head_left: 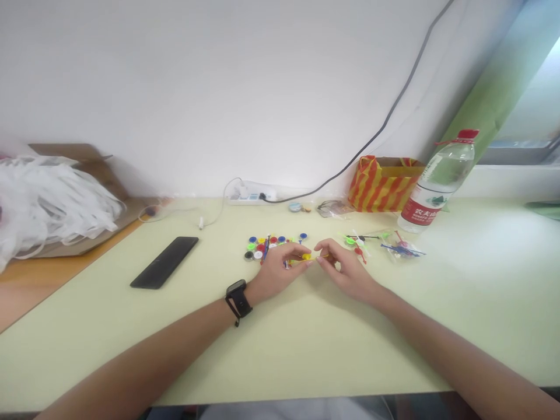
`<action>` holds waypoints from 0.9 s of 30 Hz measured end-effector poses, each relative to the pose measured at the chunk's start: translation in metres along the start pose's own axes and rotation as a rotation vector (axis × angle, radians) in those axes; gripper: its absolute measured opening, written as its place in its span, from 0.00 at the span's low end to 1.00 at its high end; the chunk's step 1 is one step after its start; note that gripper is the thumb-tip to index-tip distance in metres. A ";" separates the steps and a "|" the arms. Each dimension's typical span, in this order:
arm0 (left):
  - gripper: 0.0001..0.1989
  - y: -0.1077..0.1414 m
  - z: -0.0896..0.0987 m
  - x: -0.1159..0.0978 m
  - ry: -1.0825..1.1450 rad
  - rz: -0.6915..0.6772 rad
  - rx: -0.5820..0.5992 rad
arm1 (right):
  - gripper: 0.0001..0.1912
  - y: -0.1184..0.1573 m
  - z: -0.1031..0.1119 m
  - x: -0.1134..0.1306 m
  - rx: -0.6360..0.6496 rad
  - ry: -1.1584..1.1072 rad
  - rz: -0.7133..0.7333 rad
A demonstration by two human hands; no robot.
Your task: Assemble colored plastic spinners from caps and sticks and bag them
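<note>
My left hand (284, 268) and my right hand (345, 269) meet above the middle of the pale green table (280, 350). Pinched between the fingertips of my left hand is a small yellow piece (307, 256) with a round part. The fingers of my right hand close on the thin yellow stick that runs from it. Small coloured round pieces (258, 255) and thin sticks lie beside and partly behind my left hand. Right of my right hand are more coloured pieces (359, 251) and a clear bag (402, 249) with sticks in it.
A black phone (165, 263) lies at the left. White straps fill a cardboard box (83, 154) at the far left. Along the wall are a power strip (251, 199) with a grey cable, a striped bag (380, 186) and a large water bottle (437, 186).
</note>
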State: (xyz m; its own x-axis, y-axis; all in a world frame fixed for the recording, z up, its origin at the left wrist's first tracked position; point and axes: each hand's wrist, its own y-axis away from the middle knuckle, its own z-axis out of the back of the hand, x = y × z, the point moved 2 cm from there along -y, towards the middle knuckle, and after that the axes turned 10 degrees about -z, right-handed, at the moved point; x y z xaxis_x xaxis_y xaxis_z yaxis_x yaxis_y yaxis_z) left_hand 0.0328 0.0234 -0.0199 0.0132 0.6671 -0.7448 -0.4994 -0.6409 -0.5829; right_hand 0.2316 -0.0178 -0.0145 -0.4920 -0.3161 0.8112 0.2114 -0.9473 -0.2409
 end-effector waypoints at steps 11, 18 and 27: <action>0.11 0.000 -0.001 0.000 -0.043 -0.044 0.003 | 0.07 -0.002 0.002 -0.002 0.020 -0.001 -0.020; 0.09 0.000 0.000 -0.001 -0.083 -0.051 0.014 | 0.07 -0.001 0.001 -0.001 -0.003 0.068 -0.005; 0.09 0.001 0.000 -0.001 -0.098 -0.013 0.045 | 0.09 0.000 0.003 0.000 0.006 0.057 0.005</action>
State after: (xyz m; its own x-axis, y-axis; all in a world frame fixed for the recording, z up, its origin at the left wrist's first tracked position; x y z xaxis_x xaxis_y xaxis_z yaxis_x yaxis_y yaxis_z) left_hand 0.0323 0.0222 -0.0192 -0.0634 0.7107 -0.7006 -0.5385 -0.6155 -0.5755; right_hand 0.2337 -0.0179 -0.0128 -0.5379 -0.3237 0.7784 0.2190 -0.9453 -0.2418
